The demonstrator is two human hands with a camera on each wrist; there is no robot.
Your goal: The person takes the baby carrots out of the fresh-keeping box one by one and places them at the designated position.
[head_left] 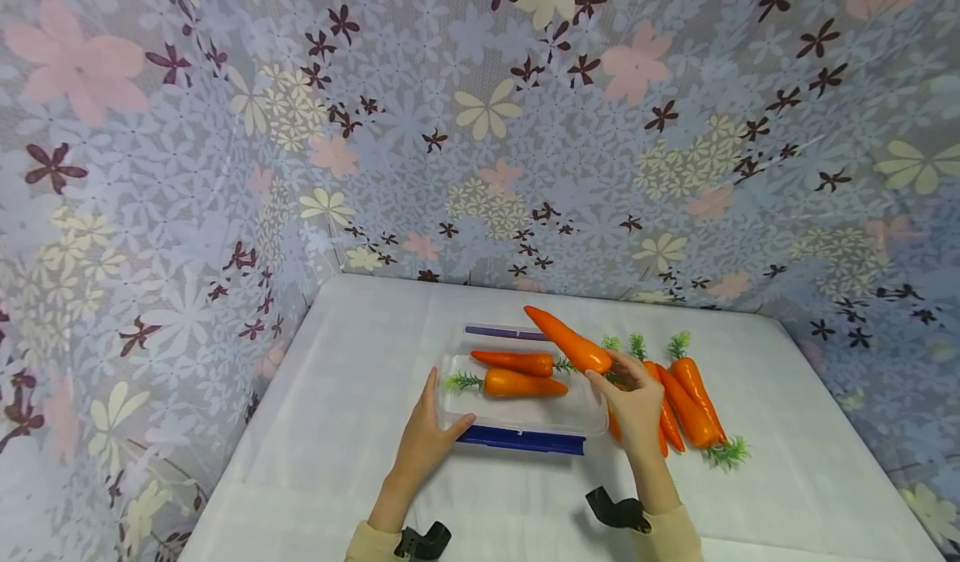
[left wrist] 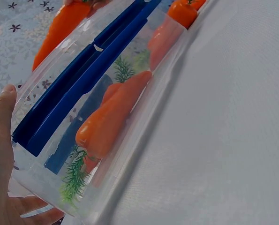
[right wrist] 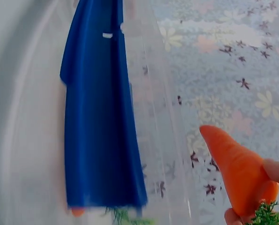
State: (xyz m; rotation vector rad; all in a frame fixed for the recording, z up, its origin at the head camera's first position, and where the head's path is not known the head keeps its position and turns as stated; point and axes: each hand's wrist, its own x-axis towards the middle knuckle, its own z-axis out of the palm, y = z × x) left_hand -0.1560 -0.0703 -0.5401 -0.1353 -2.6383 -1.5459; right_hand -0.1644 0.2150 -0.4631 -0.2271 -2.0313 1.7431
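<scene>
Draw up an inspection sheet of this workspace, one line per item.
Surface: white-covered table.
Job's things: clear box with blue clips; two carrots lie inside; more carrots lie to its right, some partly hidden.
Clutter: nothing seen.
Grippers: left hand rests against the box's near left corner; right hand holds a raised carrot by its thick end.
Cables: nothing seen.
Surroundings: floral backdrop beyond the table; black devices at both wrists.

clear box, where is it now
In the head view, the clear box sits below centre on the white table, between the left hand at its left end and the carrots to its right.
</scene>
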